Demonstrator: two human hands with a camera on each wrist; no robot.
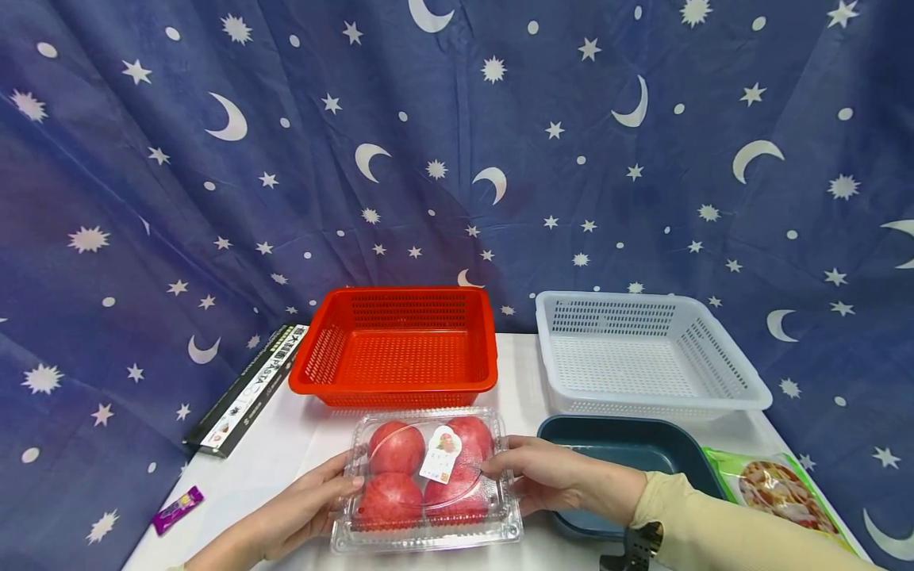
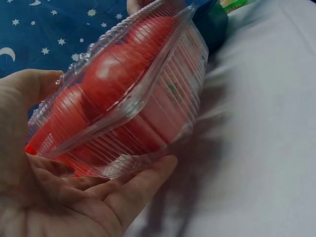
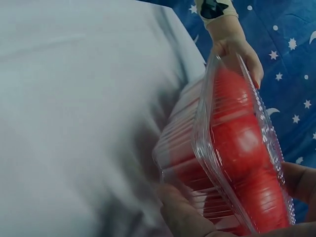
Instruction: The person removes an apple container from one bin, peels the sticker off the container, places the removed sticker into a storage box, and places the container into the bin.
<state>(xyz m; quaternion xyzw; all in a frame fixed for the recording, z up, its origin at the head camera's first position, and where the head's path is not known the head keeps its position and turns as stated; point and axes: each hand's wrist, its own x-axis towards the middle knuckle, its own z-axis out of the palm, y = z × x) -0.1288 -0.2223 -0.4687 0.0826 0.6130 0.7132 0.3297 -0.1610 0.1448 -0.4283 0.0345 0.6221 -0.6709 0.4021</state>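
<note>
Between my two hands is a clear plastic clamshell box (image 1: pixel 428 542) with several round red fruits (image 1: pixel 391 500) inside. A white label (image 1: pixel 437 468) sits on its lid. My left hand (image 1: pixel 303 503) grips the box's left side, thumb towards the lid and fingers beneath, as the left wrist view shows. The right side is gripped by my right hand (image 1: pixel 546 473), its thumb over the lid's edge. In the wrist views the box (image 2: pixel 148 106) is tilted in the picture, with shadow on the white cloth below it. The box hides part of the fingers.
Behind the box stands a red basket (image 1: pixel 407 388); a white basket (image 1: pixel 657 404) is at the back right. A dark blue tub (image 1: pixel 621 428) and a green food packet (image 1: pixel 785 492) lie right. At left are a long pasta box (image 1: pixel 250 392) and a small purple packet (image 1: pixel 178 510).
</note>
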